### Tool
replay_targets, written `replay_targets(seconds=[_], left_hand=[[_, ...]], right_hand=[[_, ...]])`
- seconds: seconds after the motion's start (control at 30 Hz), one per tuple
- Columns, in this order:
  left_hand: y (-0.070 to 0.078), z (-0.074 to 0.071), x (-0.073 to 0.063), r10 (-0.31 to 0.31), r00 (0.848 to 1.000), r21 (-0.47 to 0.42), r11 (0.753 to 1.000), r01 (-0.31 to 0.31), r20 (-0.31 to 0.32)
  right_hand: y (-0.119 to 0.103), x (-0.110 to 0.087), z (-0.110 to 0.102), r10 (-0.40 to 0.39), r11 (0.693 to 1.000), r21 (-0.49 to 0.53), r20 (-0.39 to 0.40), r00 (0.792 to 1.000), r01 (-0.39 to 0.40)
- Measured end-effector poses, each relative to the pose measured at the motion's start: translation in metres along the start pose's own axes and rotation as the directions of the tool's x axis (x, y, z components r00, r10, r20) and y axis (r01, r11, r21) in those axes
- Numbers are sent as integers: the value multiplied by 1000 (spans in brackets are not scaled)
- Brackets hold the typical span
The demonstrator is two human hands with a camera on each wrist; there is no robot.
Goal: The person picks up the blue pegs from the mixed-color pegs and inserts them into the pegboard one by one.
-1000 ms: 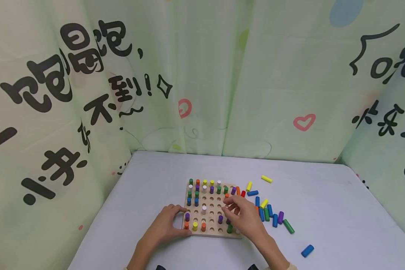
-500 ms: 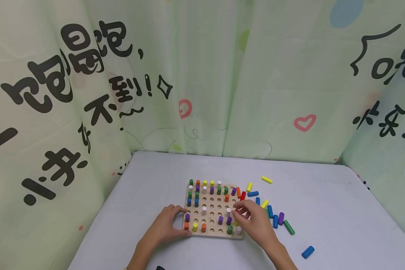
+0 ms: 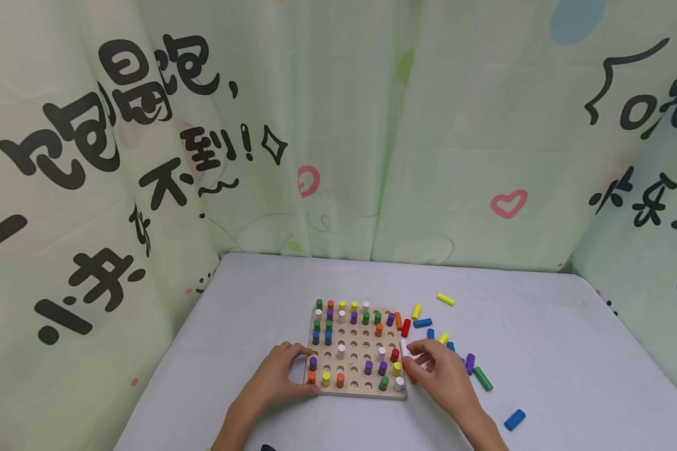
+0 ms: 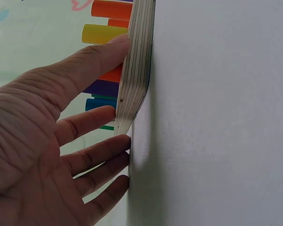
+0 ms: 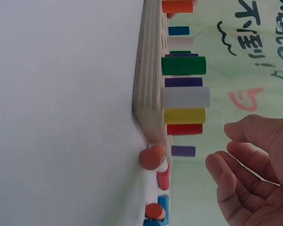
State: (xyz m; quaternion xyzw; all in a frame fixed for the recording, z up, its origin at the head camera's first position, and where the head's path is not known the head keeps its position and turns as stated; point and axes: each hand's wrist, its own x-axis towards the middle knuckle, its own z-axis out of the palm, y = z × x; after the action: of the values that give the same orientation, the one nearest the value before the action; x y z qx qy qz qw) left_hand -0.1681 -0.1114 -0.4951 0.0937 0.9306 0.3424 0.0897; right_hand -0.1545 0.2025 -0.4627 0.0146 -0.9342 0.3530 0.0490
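Note:
A wooden pegboard (image 3: 354, 393) with coloured pegs standing in several holes lies on the table. My left hand (image 3: 282, 374) holds its near left corner, thumb at the front edge and forefinger at the left side; in the left wrist view the other fingers (image 4: 101, 157) extend past the board. To the board's right, my right hand (image 3: 442, 376) hovers with loosely bent fingers. The right wrist view shows that hand (image 5: 259, 169) holding nothing, apart from the pegs. A white peg (image 3: 404, 346) lies beside the board, right at the fingertips. A red peg (image 3: 394, 355) stands near the right edge.
Loose pegs lie scattered to the right, among them a purple peg (image 3: 470, 363), a green peg (image 3: 482, 379) and a yellow peg (image 3: 446, 299). One blue peg (image 3: 514, 419) lies apart, nearer the front. Printed curtains (image 3: 457, 156) surround the table.
My right hand has moved right, from over the board to beyond its right edge. The red peg it was covering now shows standing in the board. My left hand has stayed in place.

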Motion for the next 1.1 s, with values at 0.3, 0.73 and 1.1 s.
replay_targets(seconds=[0.3,0.73,1.1], left_hand=[[-3,2,1,9,1000,3,1000,-9,5],[-4,3,1,-9,1000,0,1000,9,-12],[-3,3,1,-8,1000,1,1000,8,-10]], right_hand=[[17,-2,-6,57,996,-62,4,998,-57],[37,-1,-15,62,989,-136,18,998,-59],[47,7,-18,170,968,-198,72,983,-153]])
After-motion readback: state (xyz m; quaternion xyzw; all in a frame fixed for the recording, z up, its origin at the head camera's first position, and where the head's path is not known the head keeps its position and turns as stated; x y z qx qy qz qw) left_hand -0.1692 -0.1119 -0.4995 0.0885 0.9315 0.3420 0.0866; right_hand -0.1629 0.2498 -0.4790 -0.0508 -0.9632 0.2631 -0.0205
